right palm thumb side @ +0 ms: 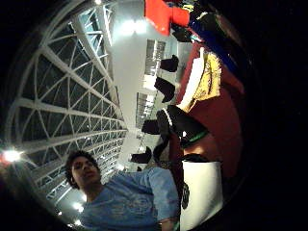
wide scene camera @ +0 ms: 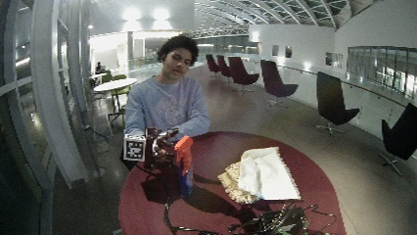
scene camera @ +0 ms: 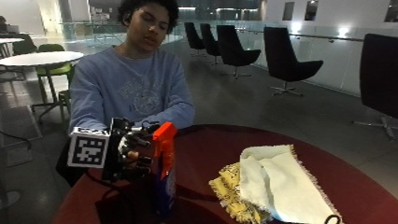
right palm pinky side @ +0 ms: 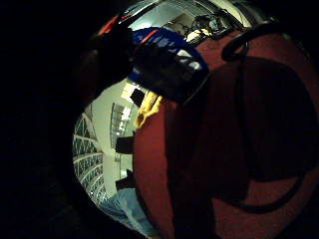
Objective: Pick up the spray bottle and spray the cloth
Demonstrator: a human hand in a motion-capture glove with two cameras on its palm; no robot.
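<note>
The gloved right hand (scene camera: 132, 150) is curled around the upper part of the spray bottle (scene camera: 164, 172), its fingers (scene camera: 142, 142) wrapped against the side of the orange spray head (scene camera: 164, 135), so the grip is closed on the bottle. The bottle stands upright on the dark red round table (scene camera: 205, 154), near the table's edge closest to the person; whether its base is fully resting on the tabletop or just lifted cannot be told. The body below the orange head is blue with a label, and in the little finger side palm view that blue labelled body (right palm pinky side: 167, 62) lies close against the palm, with the red tabletop (right palm pinky side: 239, 149) filling much of the rest.

Away from the bottle, farther from the person's side of the table, lies the cloth (scene camera: 273, 184): a cream piece folded loosely on top of a yellow fringed piece, well apart from the bottle and not touching it. The thumb side palm view shows the same cloth (right palm thumb side: 204, 82) on the red surface.

The person (scene camera: 133, 88), in a light blue sweatshirt, sits behind the bottle. A tangle of dark cables (wide scene camera: 273, 223) lies on the table at the edge opposite the person, beyond the cloth.
</note>
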